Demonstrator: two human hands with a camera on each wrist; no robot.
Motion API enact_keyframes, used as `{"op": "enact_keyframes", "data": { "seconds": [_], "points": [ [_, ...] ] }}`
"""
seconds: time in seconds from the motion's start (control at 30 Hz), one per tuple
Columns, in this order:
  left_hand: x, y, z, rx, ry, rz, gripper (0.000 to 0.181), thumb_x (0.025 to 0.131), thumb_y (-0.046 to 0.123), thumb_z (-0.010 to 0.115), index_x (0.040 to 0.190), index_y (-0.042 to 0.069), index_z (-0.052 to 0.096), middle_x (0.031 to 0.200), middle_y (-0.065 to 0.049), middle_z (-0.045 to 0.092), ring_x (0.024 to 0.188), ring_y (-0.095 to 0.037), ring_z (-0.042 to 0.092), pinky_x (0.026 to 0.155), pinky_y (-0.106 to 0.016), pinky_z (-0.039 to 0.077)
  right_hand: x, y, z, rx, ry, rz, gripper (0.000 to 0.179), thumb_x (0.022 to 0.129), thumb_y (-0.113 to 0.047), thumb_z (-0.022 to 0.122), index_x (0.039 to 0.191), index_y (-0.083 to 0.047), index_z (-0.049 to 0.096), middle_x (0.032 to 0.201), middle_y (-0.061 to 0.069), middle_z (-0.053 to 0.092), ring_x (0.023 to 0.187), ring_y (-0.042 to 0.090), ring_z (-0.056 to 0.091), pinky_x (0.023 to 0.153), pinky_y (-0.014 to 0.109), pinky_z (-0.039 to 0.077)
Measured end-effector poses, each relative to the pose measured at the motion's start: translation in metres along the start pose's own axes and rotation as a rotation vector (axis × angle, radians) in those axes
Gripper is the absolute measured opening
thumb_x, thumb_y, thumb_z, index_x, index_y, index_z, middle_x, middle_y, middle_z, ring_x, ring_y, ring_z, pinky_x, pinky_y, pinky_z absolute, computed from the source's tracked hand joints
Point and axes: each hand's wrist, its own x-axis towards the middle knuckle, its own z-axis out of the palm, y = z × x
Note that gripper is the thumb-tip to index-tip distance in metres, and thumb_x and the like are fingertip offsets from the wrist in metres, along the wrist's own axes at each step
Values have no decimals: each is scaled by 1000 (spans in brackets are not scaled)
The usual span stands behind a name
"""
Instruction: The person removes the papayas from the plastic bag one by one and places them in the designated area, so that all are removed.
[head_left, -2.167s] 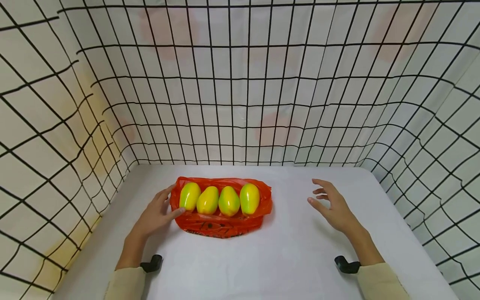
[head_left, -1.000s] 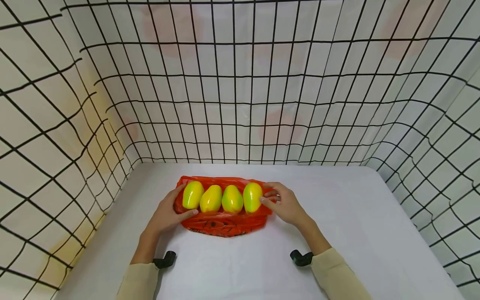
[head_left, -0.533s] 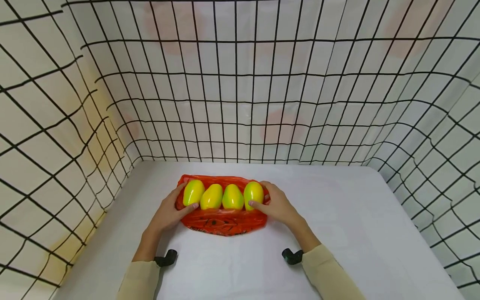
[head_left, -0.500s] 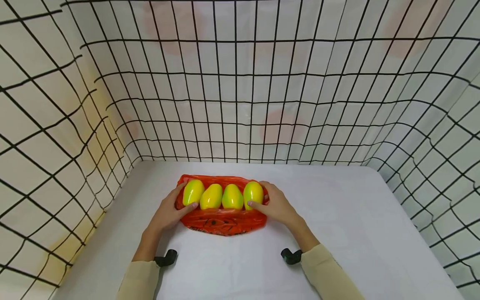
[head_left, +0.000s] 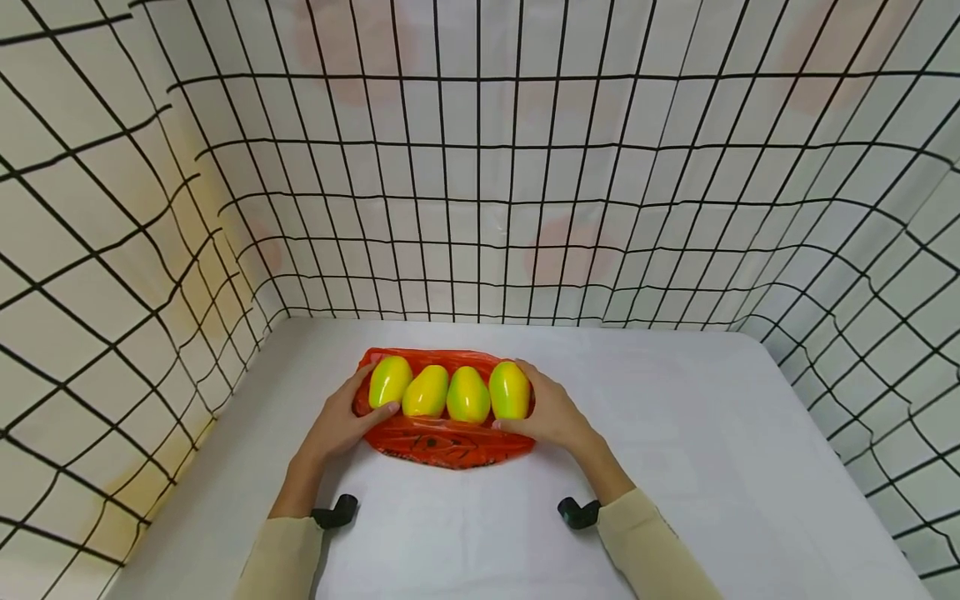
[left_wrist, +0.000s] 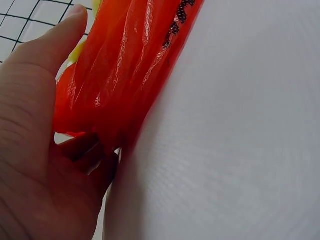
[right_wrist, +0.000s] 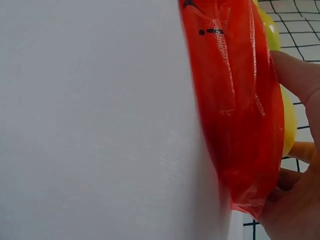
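A red plastic bag (head_left: 450, 446) with black print lies on the white table, its mouth spread. Several glossy yellow-green mangoes (head_left: 468, 395) stand in a row inside it, their tops showing. My left hand (head_left: 341, 421) grips the bag's left end, thumb over the front edge by the leftmost mango (head_left: 390, 381). In the left wrist view its other fingers curl behind the red film. At the opposite end my right hand (head_left: 551, 412) holds the bag, thumb on the front rim below the rightmost mango (head_left: 510, 390). The right wrist view shows its fingers (right_wrist: 287, 177) bent around that end.
The white table (head_left: 675, 433) extends on both sides of the bag and in front of it. Behind and beside it stand pale walls covered by black grid netting (head_left: 480, 200). A black device (head_left: 335, 512) sits at each wrist, next to the beige sleeves.
My right hand has come in from the right and taken hold of the bag's right end; its thumb has slid down to the front rim. The bag's front edge has risen slightly against the mangoes.
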Motion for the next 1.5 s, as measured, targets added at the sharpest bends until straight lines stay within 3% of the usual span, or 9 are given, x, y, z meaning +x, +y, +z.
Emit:
{"op": "enact_keyframes", "data": {
  "seconds": [0.2, 0.43, 0.6, 1.0, 1.23, 1.5],
  "points": [
    [0, 0, 2, 7, -5, 0, 108, 81, 73, 70, 165, 26, 21, 164, -14, 37, 146, -41, 40, 112, -66, 43, -5, 4, 2, 49, 40, 21, 106, 75, -49, 89, 160, -17, 34, 153, 6, 52, 130, 27, 56, 108, 52, 53],
    [-2, 1, 2, 4, 6, 10, 109, 80, 70, 74, 165, 26, 23, 165, -14, 36, 147, -40, 39, 110, -66, 44, -11, 1, -3, 104, 61, 55, 108, 74, -54, 88, 160, -19, 32, 138, 9, 60, 114, 25, 59, 95, 45, 59],
    [-2, 0, 2, 1, 4, 14, 111, 77, 68, 77, 165, 26, 23, 164, -13, 37, 146, -39, 40, 110, -65, 45, -16, 0, -10, 147, 78, 50, 108, 74, -54, 88, 161, -24, 31, 146, 7, 56, 122, 28, 57, 101, 51, 56],
    [-2, -1, 2, -6, 10, 12, 107, 79, 67, 76, 164, 29, 24, 166, -14, 35, 148, -41, 36, 112, -69, 40, -23, 6, -35, 246, 80, 14, 104, 77, -47, 88, 160, -27, 30, 158, 6, 43, 121, 30, 59, 100, 47, 58],
    [-2, 0, 2, 11, 8, -31, 108, 78, 71, 74, 164, 27, 26, 164, -15, 37, 145, -41, 40, 108, -64, 48, -30, 10, -48, 244, 80, 29, 105, 76, -49, 89, 160, -29, 29, 158, 6, 42, 123, 31, 62, 103, 51, 56],
    [-2, 2, 1, -14, 9, -43, 105, 79, 70, 74, 163, 27, 28, 164, -16, 37, 145, -42, 40, 109, -65, 47, -40, 25, -61, 233, 113, 14, 105, 77, -49, 89, 161, -28, 29, 157, 8, 43, 121, 30, 63, 101, 53, 57]
  ]
}}
